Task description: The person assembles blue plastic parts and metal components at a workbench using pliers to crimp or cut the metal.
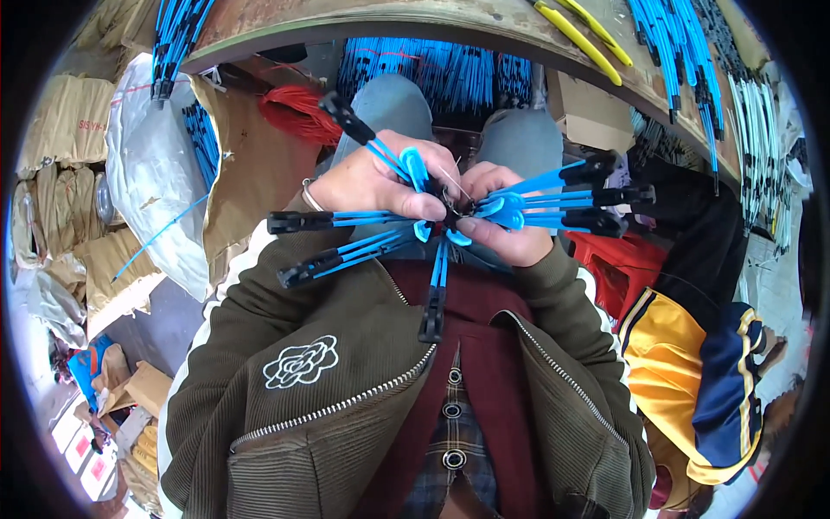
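In front of my chest I hold an umbrella frame, its blue ribs with black end joints spreading outward from a small dark hub. The thumb and fingers of my left hand close on the hub's left side. From the other side my right hand pinches at the hub, its thumb under the blue ribs. A thin wire rises between the two hands around the hub. The fingertips partly hide the hub and the wire's ends.
Yellow-handled pliers lie on the curved wooden bench ahead. Blue rib bundles hang over its edge. Red coiled wire and a plastic sack are on the left. Another person's yellow-and-navy clothing is close on the right.
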A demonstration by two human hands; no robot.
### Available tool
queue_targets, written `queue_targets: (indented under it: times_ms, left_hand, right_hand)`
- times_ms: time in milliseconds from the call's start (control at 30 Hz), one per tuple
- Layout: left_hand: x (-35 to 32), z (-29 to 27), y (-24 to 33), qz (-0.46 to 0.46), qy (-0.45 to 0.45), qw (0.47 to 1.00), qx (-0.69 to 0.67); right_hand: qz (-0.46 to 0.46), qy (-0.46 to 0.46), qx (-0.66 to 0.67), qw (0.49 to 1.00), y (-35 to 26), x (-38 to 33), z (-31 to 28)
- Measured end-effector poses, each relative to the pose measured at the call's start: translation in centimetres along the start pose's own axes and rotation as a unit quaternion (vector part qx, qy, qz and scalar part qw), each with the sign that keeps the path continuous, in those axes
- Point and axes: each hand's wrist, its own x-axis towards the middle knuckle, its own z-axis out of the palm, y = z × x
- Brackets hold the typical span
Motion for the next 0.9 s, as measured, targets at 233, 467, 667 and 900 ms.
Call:
queue_targets:
  times_ms: [233, 467, 667, 900]
  left_hand:
    - [0.0, -0.2, -0.2, 0.011, -0.077, 0.997, -0.02]
    - [0.6, 0.7, -0.9, -0.011, 0.071, 0.997, 0.004]
    - [1.0, 1.5, -0.7, -0.038, 0.189, 0.981, 0.017]
    - [1.4, 1.3, -0.6, -0.009, 0.121, 0.992, 0.018]
  right_hand:
    - [0.051, 0.052, 0.036, 0.997, -0.5, 0.2, 0.1]
    - [0.067, 0.245, 0.074, 0.965, 0.1, 0.9, 1.9]
    - [0.035, 0.32, 0.115, 0.94, -0.2, 0.5, 2.8]
    - [0.108, 0.138, -0.105, 0.979, -1.2, 1.8, 0.8]
